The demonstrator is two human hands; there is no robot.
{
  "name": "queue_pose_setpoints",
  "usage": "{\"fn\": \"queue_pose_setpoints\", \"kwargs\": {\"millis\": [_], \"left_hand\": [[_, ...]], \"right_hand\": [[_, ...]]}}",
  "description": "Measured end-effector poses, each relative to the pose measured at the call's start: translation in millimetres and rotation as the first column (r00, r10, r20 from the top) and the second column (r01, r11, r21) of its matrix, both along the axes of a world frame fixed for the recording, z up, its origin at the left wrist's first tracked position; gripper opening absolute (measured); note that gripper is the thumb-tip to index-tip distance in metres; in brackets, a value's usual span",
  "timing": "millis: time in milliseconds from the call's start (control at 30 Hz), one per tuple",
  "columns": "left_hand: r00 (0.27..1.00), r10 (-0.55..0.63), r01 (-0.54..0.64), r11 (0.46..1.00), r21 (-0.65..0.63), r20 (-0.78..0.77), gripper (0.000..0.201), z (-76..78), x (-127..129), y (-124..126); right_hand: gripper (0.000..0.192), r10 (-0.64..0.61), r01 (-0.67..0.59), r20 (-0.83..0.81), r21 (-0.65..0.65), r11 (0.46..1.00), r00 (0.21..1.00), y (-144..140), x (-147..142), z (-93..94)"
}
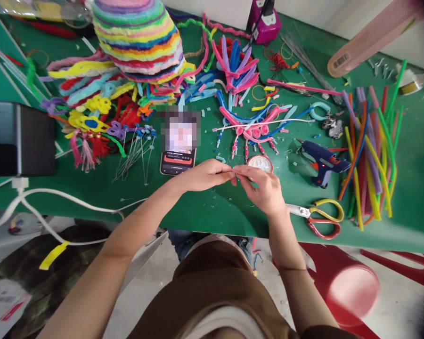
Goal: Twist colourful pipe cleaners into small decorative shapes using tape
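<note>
My left hand [207, 175] and my right hand [263, 188] meet fingertip to fingertip just above the green table [212, 212], pinching a very small item [236, 173] between them; it is too small to identify. A small round dish of white beads [260, 163] sits right behind my right hand. A pink and blue pipe-cleaner piece with bead dangles [254, 129] lies just beyond the dish. A phone [177, 160] lies beside my left hand.
Scissors with yellow and red handles [321, 219] lie right of my right hand. A blue glue gun [323, 162] and a bundle of coloured pipe cleaners [371, 150] are further right. A striped pipe-cleaner stack [139, 35] and coloured ornaments [92, 113] fill the left.
</note>
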State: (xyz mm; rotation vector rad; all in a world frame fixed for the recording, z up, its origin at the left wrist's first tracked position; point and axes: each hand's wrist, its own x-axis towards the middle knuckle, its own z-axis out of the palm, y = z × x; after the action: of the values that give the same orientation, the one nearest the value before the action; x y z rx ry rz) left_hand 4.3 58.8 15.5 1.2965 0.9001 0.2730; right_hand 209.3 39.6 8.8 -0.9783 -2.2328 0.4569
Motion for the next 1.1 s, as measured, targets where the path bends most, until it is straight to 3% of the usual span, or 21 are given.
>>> {"fn": "queue_pose_setpoints", "kwargs": {"millis": [200,433,733,967,1100], "left_hand": [[0.999,0.007,-0.008,1.0,0.016,0.038,0.036,4.9,-1.0,0.0],[0.994,0.106,-0.105,0.994,-0.029,0.037,0.023,4.7,-2.2,0.6],[0.996,0.087,-0.087,0.996,0.017,0.008,0.023,0.9,-0.6,0.0],[1.0,0.025,-0.025,0.999,0.039,0.006,0.021,-1.1,-0.2,-0.1],[0.999,0.041,-0.041,0.999,0.011,0.01,0.022,-0.7,0.1,0.6]], "right_hand": [[0.028,-0.016,0.015,-0.134,-0.012,1.0,0.991,3.5,-2.6,1.5],[0.026,-0.153,0.158,-0.165,0.016,0.987,0.974,9.3,2.0,-1.0],[0.019,-0.093,0.078,-0.15,-0.103,0.992,0.984,8.7,4.9,0.7],[0.033,0.058,-0.074,-0.111,-0.141,0.987,0.992,10.2,5.5,-1.2],[0.032,0.017,-0.041,-0.118,-0.207,0.977,0.993,11.7,9.6,2.1]]}}
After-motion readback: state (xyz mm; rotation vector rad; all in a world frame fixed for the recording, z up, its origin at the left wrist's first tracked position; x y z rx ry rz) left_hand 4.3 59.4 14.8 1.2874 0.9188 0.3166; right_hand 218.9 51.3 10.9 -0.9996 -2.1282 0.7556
